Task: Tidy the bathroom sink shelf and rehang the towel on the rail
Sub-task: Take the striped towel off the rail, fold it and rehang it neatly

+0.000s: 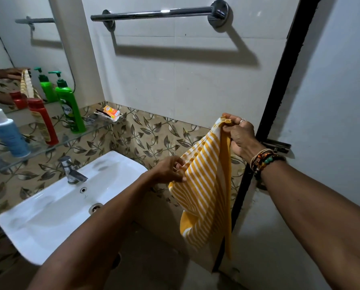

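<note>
right hand [240, 136] pinches the top corner of the yellow striped towel [206, 185] | left hand [170, 170] grips its edge lower down | towel hangs between us and the wall, well below the bare chrome rail [160, 13] | step: rehanging, we judge | next: lift, spread, drape over rail

The room is lit moderately by a hard source set above and somewhat to the left. A sharp, dark shadow of the towel rail [160, 12] is cast below it and to the right on the white wall [195, 84], and a small glare spot is seen on the chrome. A soft sheen is shown on the sink [49, 216]. The striped towel [204, 185] is rendered sharply. Towards the edges, lines are bent by the wide lens, as with the black door frame [279, 80]. The blue bottle [9, 132] is smeared.
</note>
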`<state>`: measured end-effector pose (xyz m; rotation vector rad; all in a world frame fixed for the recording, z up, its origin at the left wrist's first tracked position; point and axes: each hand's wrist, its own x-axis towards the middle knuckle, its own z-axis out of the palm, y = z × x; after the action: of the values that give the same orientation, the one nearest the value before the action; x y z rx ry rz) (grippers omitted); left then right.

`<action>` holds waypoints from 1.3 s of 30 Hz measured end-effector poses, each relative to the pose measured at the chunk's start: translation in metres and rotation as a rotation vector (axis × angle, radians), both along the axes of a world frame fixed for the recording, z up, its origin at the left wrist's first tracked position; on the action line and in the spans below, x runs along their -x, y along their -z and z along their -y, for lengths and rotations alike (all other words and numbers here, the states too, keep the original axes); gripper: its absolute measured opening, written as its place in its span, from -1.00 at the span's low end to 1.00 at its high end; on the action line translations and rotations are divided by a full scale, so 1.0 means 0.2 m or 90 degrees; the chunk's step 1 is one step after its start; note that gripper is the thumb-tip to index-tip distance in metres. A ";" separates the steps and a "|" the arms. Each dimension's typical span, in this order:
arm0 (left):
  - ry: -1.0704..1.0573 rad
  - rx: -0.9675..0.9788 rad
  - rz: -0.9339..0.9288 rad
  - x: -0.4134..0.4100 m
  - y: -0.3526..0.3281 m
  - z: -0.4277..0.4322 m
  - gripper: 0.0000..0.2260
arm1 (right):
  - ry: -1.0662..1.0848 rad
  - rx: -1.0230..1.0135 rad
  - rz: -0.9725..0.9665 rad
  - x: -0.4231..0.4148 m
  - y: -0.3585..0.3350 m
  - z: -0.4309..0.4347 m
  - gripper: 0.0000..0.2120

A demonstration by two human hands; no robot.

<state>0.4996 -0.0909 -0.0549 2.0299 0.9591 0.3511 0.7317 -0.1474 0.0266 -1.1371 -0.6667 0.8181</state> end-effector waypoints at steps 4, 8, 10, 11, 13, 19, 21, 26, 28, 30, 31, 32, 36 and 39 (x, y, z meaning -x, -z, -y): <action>-0.072 0.021 0.211 -0.11 -0.06 0.04 -0.65 | -0.076 -0.002 0.022 0.04 -0.01 -0.02 -0.60; -0.056 0.018 0.282 -0.23 -0.11 0.07 -0.61 | -0.172 0.009 0.058 0.03 0.01 -0.02 -0.63; -0.071 0.006 0.317 -0.29 -0.13 0.09 -0.60 | -0.204 0.020 0.080 0.02 0.02 -0.02 -0.65; -0.079 -0.001 0.333 -0.31 -0.14 0.10 -0.62 | -0.209 0.030 0.095 0.01 0.02 -0.02 -0.66; -0.101 -0.029 0.356 -0.34 -0.14 0.11 -0.67 | -0.201 0.046 0.124 0.00 0.04 0.00 -0.68; -0.144 -0.046 0.384 -0.38 -0.13 0.13 -0.72 | -0.151 0.057 0.170 -0.04 0.06 0.04 -0.68; -0.128 -0.041 0.384 -0.37 -0.13 0.14 -0.69 | -0.145 0.061 0.187 -0.04 0.07 0.06 -0.67; -0.062 -0.079 0.263 -0.34 -0.12 0.15 -0.64 | -0.144 0.063 0.207 -0.02 0.09 0.07 -0.66; -0.029 -0.100 0.209 -0.31 -0.10 0.15 -0.67 | -0.139 0.063 0.210 -0.02 0.09 0.07 -0.65; -0.005 -0.147 0.177 -0.28 -0.08 0.15 -0.68 | -0.125 0.062 0.210 -0.02 0.08 0.08 -0.65; -0.001 -0.170 0.167 -0.27 -0.07 0.15 -0.68 | -0.115 0.062 0.209 -0.02 0.08 0.08 -0.65; 0.001 -0.193 0.153 -0.25 -0.06 0.15 -0.67 | -0.101 0.062 0.206 -0.03 0.08 0.08 -0.65; -0.027 -0.348 0.050 -0.23 0.01 0.14 -0.50 | -0.051 0.067 0.184 -0.03 0.08 0.08 -0.66; -0.028 -0.484 0.031 -0.26 0.03 0.14 -0.46 | -0.073 0.077 0.198 -0.03 0.09 0.09 -0.65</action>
<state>0.5524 -0.1195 -0.0604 2.6569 0.9214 0.8899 0.7375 -0.1660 0.0095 -1.3606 -0.9580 0.7932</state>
